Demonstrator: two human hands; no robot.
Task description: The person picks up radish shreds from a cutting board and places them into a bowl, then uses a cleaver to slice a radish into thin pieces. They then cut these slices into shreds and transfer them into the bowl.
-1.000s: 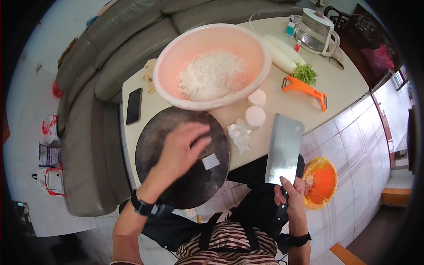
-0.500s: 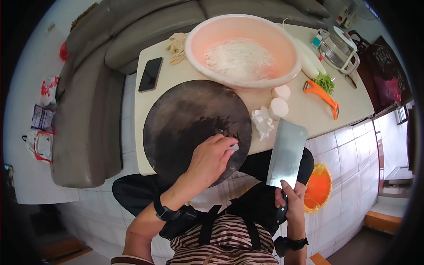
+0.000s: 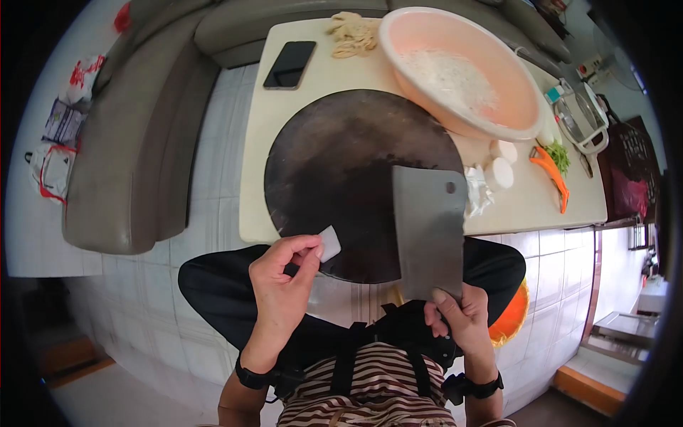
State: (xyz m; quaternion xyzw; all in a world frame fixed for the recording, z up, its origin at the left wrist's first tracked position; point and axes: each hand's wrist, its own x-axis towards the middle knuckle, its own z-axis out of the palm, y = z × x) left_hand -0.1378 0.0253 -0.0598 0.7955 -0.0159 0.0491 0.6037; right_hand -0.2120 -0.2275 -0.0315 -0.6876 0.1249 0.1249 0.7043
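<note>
My left hand (image 3: 286, 279) pinches a small whitish piece (image 3: 329, 243) between thumb and fingers, at the near left edge of the round dark chopping board (image 3: 341, 156). My right hand (image 3: 459, 317) grips the handle of a wide cleaver (image 3: 430, 228). The cleaver's blade points away from me, over the board's right part. Wet dark patches show on the board's surface. Right of the board lie two white round pieces (image 3: 499, 174) and a crumpled clear wrapper (image 3: 477, 191).
A pink basin (image 3: 512, 78) holding white shreds stands at the back of the table (image 3: 257, 164). A phone (image 3: 290, 65), a cloth (image 3: 353, 34), an orange peeler (image 3: 551, 178), green stalks (image 3: 558, 157) and a glass pot (image 3: 580, 117) lie around. An orange-lined bin (image 3: 509, 317) is below right.
My left hand has moved left and nearer to me with the whitish piece, now raised at the board's near edge. The cleaver has moved left, over the board. The whole view has shifted.
</note>
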